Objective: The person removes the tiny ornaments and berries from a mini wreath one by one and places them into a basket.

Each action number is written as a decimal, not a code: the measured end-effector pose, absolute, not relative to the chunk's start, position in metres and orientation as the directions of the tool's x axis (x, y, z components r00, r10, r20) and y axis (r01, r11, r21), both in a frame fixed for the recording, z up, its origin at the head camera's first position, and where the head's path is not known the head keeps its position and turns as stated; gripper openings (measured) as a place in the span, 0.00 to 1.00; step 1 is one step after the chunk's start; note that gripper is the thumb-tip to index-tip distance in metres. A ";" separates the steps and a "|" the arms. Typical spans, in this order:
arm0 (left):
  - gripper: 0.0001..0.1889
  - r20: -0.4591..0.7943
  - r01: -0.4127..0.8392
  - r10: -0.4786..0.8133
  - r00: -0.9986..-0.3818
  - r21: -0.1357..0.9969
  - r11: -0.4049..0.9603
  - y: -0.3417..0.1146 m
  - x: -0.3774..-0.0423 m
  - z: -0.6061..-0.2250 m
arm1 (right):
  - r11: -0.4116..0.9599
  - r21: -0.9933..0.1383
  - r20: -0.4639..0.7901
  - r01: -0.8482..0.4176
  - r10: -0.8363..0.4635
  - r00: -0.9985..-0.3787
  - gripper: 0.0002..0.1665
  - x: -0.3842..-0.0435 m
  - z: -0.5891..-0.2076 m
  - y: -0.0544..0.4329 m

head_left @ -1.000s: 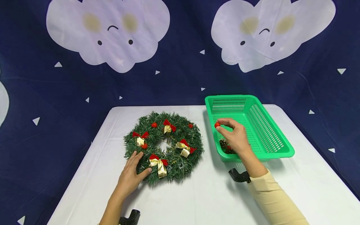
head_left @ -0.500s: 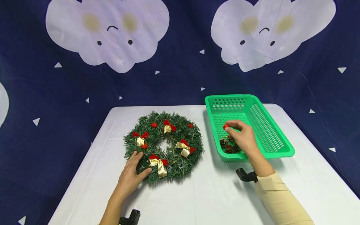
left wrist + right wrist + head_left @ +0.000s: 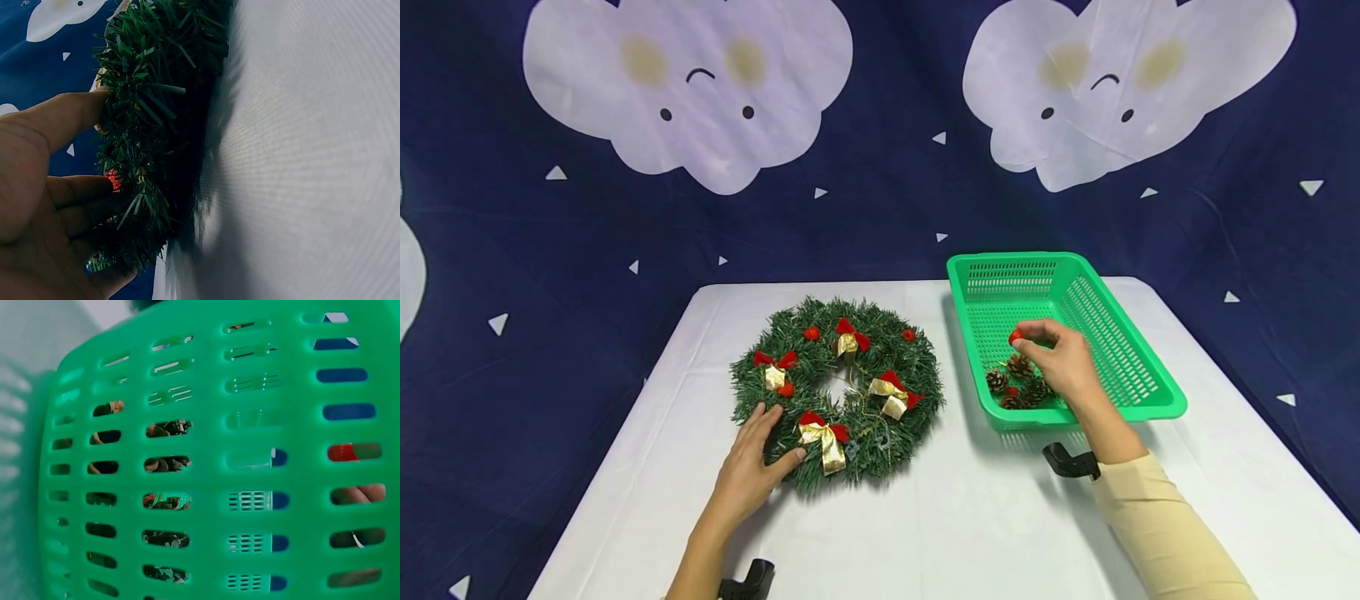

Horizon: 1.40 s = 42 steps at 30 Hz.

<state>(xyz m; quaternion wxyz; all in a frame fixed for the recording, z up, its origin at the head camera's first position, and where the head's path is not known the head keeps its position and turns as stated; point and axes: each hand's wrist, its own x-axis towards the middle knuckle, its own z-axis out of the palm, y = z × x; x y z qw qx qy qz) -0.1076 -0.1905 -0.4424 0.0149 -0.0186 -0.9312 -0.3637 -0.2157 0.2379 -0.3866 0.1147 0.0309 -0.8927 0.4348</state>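
A green wreath (image 3: 752,392) decorated with red and gold bows and several small red balls lies on the white table. My left hand (image 3: 748,471) rests on its lower left edge, fingers and thumb spread against the greenery; the left wrist view shows fingertips touching the sprigs (image 3: 147,112). Between thumb and fingertips, my right hand (image 3: 1063,362) pinches a small red ball (image 3: 1016,337) over the green basket (image 3: 1150,413). Through the basket's slots in the right wrist view, red (image 3: 340,452) and parts of fingers (image 3: 359,494) show.
Several brown pine cones (image 3: 997,381) and a small red piece (image 3: 1012,392) lie in the near left corner of the basket. The basket stands to the right of the wreath. Behind the table hangs a dark blue cloth (image 3: 887,217) with clouds.
My right hand has moved right with the red ball, away from the basket's left rim, bringing more pine cones into view. The left hand and wreath have stayed put.
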 end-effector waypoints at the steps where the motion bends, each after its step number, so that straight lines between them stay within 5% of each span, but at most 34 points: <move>1: 0.42 0.040 0.045 0.024 -0.999 0.676 0.735 -0.191 -0.107 -0.442 | 0.625 -0.766 0.225 -0.150 0.043 -0.973 0.22 -0.216 -0.387 0.238; 22: 0.42 0.041 0.045 0.024 -0.999 0.674 0.738 -0.191 -0.108 -0.444 | 0.751 -0.655 0.042 -0.083 -0.074 -0.996 0.19 -0.223 -0.387 0.254; 42: 0.42 0.041 0.048 0.027 -0.999 0.677 0.734 -0.191 -0.108 -0.445 | 0.753 -0.655 0.022 -0.069 -0.073 -0.997 0.20 -0.224 -0.389 0.258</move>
